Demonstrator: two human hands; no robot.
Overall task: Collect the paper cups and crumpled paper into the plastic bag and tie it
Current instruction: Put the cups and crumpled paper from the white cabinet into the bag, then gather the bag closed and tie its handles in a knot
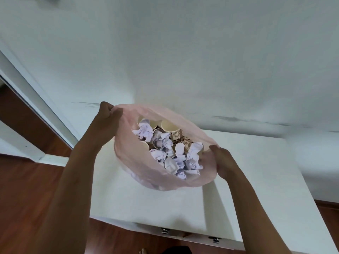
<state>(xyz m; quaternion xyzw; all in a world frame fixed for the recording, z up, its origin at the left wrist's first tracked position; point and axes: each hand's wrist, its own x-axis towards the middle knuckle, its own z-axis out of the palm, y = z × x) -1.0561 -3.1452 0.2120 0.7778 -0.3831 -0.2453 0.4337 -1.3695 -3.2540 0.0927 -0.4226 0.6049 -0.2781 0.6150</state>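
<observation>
Fingers [110, 110] on full pink bag [146, 173]

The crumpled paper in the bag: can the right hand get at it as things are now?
Probably not at once. The right hand grips the plastic bag at its rim, so it must let go first. The mouth is wide open and the crumpled paper lies uncovered on top.

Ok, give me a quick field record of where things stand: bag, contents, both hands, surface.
bag: pink plastic bag, mouth wide open, not tied
contents: crumpled paper and paper cups inside
left hand: grips the rim at the far left
right hand: grips the rim at the near right
surface: white table under the bag; cannot tell if the bag rests on it
loose items: none seen on the table
</observation>
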